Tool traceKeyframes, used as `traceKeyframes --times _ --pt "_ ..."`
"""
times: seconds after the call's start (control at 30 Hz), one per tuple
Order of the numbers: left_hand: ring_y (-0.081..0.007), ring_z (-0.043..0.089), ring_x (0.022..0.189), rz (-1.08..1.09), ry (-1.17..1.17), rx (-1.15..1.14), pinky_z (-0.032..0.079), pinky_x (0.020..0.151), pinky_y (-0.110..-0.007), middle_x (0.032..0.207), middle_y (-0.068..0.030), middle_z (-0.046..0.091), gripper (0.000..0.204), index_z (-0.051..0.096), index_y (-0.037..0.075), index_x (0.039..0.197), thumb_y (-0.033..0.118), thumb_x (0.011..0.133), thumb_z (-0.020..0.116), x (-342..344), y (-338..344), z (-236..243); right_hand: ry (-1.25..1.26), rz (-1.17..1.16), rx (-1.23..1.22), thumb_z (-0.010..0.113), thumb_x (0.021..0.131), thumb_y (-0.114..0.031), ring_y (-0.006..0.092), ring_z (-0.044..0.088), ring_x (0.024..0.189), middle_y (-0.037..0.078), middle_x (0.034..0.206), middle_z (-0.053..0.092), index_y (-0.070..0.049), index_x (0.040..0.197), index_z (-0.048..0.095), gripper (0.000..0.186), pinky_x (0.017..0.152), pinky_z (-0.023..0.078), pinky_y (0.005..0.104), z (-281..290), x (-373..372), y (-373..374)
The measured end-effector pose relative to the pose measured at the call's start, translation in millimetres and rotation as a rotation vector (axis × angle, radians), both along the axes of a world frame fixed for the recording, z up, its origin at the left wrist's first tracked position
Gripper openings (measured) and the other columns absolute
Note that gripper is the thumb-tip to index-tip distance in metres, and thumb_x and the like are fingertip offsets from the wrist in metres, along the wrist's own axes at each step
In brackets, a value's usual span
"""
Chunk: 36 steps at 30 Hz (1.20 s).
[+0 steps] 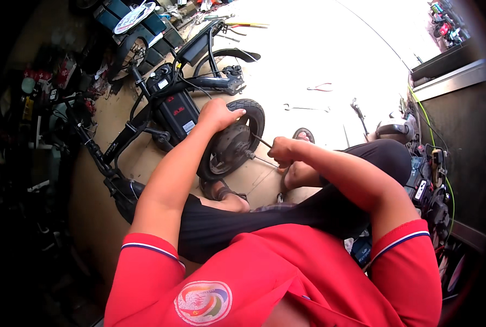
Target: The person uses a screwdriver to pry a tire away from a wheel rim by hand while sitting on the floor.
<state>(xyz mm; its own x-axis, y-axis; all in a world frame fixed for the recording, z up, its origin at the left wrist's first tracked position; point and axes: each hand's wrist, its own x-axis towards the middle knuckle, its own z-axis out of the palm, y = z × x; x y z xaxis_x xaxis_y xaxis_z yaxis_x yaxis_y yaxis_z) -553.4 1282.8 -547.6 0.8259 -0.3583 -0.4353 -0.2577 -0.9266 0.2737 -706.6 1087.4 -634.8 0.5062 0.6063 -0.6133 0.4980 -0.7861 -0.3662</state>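
A wheel (pixel 258 115) with a black tyre and a dark hub motor (pixel 233 143) stands between my feet. My left hand (pixel 219 114) grips the tyre's upper left side, thumb lying along the top. My right hand (pixel 283 151) is closed around a thin dark metal rod, perhaps a tyre lever (pixel 262 141). Its far tip reaches the wheel near the rim. Below the rod, the axle (pixel 250 155) sticks out toward me with a cable (pixel 266 162) running off it. Where the rod's tip meets the wheel is too small to make out.
A dark electric bike frame (pixel 186 84) with a black and red battery (pixel 178 113) lies just beyond and left. Pliers (pixel 320 87), a spanner (pixel 307 108) and an adjustable wrench (pixel 359 115) lie on the floor to the right. Bins (pixel 154 23) stand behind.
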Motion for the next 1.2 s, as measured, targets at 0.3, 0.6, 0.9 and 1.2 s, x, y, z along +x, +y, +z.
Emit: traceKeyframes --times 0.3,0.6,0.9,1.2 --pt "-0.0444 0.075 0.099 0.056 -0.071 -0.055 0.058 0.088 -0.049 0.099 -0.0350 0.074 0.087 0.075 -0.014 0.092 0.071 0.077 0.079 8.6 20.8 -23.2 0.182 -1.846 0.694 0.062 0.092 -0.021 0.0476 0.070 0.113 0.034 0.114 0.073 0.007 0.123 0.066 0.042 0.099 0.053 0.0501 5.7 -38.8 142.5" --pt "-0.0429 0.075 0.105 0.135 -0.051 -0.024 0.059 0.092 -0.047 0.107 -0.0337 0.075 0.084 0.078 -0.012 0.099 0.070 0.077 0.080 5.3 5.0 -18.3 -0.083 -2.059 0.655 0.063 0.099 -0.022 0.0475 0.071 0.108 0.031 0.108 0.073 0.002 0.119 0.063 0.031 0.096 0.054 0.0517 -1.5 -18.2 213.6" --pt "-0.0418 0.076 0.106 0.183 -0.042 -0.003 0.059 0.093 -0.047 0.109 -0.0324 0.076 0.083 0.078 -0.012 0.102 0.068 0.078 0.081 5.9 2.9 -16.3 -0.109 -2.079 0.621 0.062 0.101 -0.023 0.0490 0.070 0.106 0.031 0.106 0.073 0.003 0.117 0.060 0.031 0.095 0.053 0.0540 -9.1 2.1 210.8" --pt "-0.0435 0.075 0.102 0.138 -0.076 -0.025 0.059 0.090 -0.048 0.104 -0.0334 0.075 0.083 0.077 -0.013 0.096 0.068 0.079 0.080 7.2 19.9 -20.7 -0.106 -1.640 0.374 0.057 0.104 -0.026 0.0530 0.070 0.106 0.036 0.105 0.072 0.004 0.114 0.060 0.032 0.096 0.052 0.0583 -11.6 -44.8 133.4"
